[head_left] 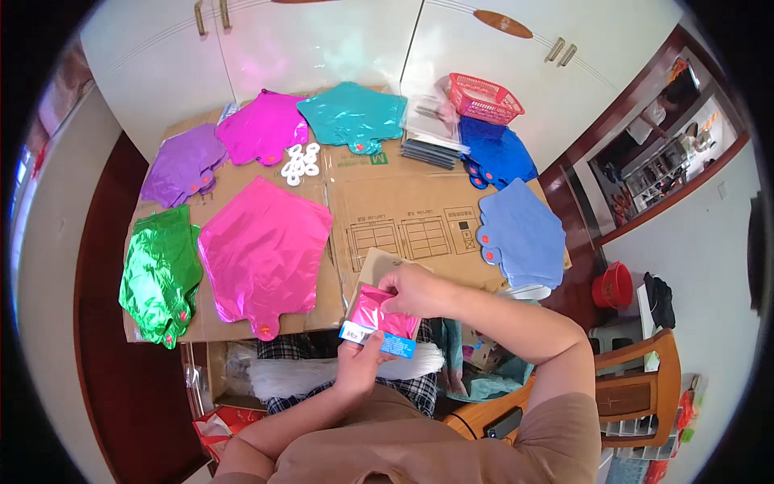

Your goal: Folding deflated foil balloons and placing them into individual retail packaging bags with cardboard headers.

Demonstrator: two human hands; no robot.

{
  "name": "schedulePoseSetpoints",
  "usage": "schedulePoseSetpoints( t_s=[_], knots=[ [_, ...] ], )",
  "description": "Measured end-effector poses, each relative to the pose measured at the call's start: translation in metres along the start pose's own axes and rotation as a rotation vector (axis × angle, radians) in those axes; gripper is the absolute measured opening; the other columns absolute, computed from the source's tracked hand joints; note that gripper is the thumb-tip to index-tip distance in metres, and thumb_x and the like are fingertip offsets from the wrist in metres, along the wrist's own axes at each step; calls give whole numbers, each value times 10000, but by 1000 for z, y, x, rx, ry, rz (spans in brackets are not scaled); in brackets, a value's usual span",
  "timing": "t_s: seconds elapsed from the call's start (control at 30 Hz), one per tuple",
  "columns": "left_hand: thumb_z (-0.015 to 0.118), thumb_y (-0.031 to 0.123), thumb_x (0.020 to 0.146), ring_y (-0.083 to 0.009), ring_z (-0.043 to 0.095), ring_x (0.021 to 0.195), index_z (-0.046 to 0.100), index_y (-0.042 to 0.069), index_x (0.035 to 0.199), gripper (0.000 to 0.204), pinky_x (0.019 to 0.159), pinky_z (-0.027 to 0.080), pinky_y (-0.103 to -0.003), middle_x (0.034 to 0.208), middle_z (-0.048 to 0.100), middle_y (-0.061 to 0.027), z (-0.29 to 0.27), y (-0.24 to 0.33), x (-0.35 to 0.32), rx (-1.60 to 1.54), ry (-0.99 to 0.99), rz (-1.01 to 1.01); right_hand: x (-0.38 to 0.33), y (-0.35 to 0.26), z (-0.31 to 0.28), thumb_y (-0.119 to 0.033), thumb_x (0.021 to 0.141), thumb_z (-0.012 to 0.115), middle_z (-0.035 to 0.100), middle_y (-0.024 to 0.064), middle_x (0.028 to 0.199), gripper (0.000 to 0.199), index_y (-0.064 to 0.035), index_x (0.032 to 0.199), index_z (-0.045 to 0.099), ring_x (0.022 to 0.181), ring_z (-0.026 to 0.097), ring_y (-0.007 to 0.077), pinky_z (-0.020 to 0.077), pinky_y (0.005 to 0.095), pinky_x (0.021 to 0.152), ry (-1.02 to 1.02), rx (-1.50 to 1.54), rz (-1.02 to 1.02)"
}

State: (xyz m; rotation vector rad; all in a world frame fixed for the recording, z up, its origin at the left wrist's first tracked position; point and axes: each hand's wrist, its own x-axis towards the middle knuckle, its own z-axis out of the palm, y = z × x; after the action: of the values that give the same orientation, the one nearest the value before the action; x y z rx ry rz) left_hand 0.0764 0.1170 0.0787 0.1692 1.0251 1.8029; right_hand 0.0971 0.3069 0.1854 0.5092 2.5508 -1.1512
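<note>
Over the near edge of the cardboard-covered table, my left hand (360,365) is closed on the lower end of a small package with a blue-and-white label (389,344), its thumb on the label. Folded shiny pink foil (369,305) lies against the package, and the fingers of my right hand (415,292) pinch it from above. Brown card (377,263) shows behind the foil. Just left of my hands lies a large flat pink foil balloon (266,246), with a rounded tab and a red dot.
Around the table (379,189) lie foil balloons: green (160,270), purple (184,165), magenta (262,129), teal (355,117), dark blue (500,152) and light blue (524,234). White rings (300,165), stacked clear sleeves (431,133) and a red basket (485,101) stand among them. Right: wooden chair (665,387).
</note>
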Motion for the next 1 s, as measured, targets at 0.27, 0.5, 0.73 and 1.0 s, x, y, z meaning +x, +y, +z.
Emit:
schedulePoseSetpoints(
  t_s=[0.27, 0.5, 0.73, 1.0],
  knots=[
    [517, 86, 969, -158, 657, 749, 611, 2, 960, 127, 692, 584, -357, 857, 655, -62, 13, 3, 2, 48, 169, 31, 6, -17, -35, -242, 738, 758, 665, 124, 816, 342, -61, 1003, 641, 810, 657, 285, 513, 411, 737, 118, -411, -129],
    [523, 85, 965, -145, 651, 748, 621, 0, 949, 131, 696, 574, -337, 860, 656, -56, 15, 5, 2, 93, 191, 2, 126, 72, -189, -259, 837, 574, 701, 169, 867, 254, -49, 841, 716, 806, 676, 331, 525, 427, 740, 898, -460, -107],
    [542, 101, 954, -141, 643, 769, 610, 18, 1004, 119, 699, 566, -336, 883, 645, -47, 11, 15, -2, 141, 131, -33, 196, 96, -208, -242, 809, 593, 691, 205, 934, 266, -11, 860, 714, 887, 667, 355, 520, 456, 806, 630, -800, 132],
    [573, 121, 955, -127, 644, 768, 633, -1, 981, 138, 713, 569, -331, 869, 654, -39, 8, 14, 2, 27, 93, -32, 199, 118, -216, -197, 764, 646, 699, 193, 939, 196, -45, 851, 735, 869, 684, 333, 536, 431, 780, 851, -513, 250]
  ],
)
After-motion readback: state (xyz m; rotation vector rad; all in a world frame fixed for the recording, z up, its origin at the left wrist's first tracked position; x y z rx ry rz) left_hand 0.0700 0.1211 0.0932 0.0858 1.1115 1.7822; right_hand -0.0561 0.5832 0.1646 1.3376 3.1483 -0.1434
